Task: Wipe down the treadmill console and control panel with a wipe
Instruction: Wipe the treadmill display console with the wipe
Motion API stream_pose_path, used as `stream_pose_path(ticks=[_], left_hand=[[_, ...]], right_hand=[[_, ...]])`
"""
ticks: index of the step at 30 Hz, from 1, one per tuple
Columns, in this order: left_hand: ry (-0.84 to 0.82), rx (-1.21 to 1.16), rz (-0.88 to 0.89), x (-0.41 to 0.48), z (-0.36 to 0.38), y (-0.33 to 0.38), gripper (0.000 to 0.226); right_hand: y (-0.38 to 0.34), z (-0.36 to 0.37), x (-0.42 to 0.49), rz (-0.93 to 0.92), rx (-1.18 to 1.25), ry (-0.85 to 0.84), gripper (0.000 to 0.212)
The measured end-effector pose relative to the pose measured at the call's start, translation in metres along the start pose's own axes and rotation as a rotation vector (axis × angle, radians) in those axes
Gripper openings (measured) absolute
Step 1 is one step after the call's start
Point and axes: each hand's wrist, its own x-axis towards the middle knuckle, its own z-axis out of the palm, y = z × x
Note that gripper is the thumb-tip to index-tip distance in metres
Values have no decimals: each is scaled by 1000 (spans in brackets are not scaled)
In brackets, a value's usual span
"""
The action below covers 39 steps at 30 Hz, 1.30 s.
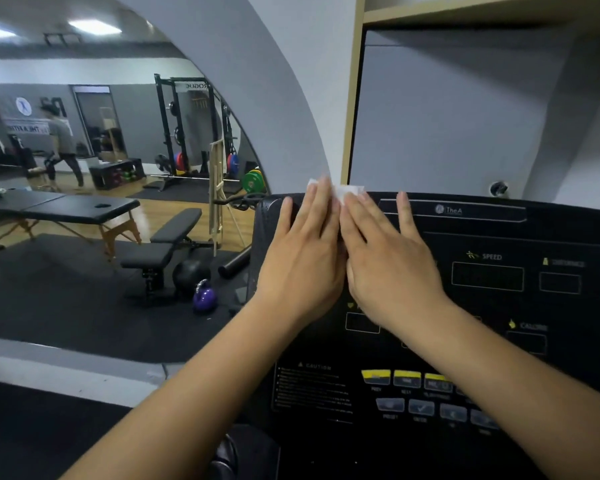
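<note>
Left hand (pixel 302 258) and right hand (pixel 392 268) are pressing the wipe (pixel 352 192), fingers (pixel 321 209) straight, at the top-left corner of the console (pixel 499 237) (white edge peeking out above); the buttons (pixel 409 379) are lying down-right, nearer the right hand.

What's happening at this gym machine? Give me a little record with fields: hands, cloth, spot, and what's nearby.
hands: left hand and right hand, side by side, both flat with straight fingers
cloth: white wipe, pressed under both hands
spot: upper left of the black treadmill console
below the hands: yellow buttons
nearby: purple kettlebell, weight bench
</note>
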Motion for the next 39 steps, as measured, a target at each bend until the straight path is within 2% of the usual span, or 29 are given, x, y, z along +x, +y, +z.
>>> stream_pose_path(ticks=[4, 8, 12, 16, 24, 30, 36, 39], left_hand=[[-17, 59, 27, -40, 17, 14, 62], [-23, 114, 25, -12, 12, 16, 67], [-25, 44, 27, 7, 8, 24, 71], [-32, -54, 40, -24, 22, 42, 67], [-64, 39, 72, 28, 12, 56, 68], [-82, -77, 86, -15, 29, 79, 69], [-106, 49, 159, 35, 11, 84, 70], [-102, -34, 180, 24, 13, 91, 67]], right_hand=[[-5, 19, -36, -39, 56, 5, 60], [4, 5, -12, 25, 77, 66, 55], [16, 0, -2, 51, 166, 80, 58], [18, 18, -40, 6, 189, 99, 58], [55, 7, -16, 112, 105, 102, 59], [48, 20, -65, 76, 90, 76, 61], [74, 1, -34, 187, 42, 65, 59], [78, 5, -50, 153, 110, 46, 60]])
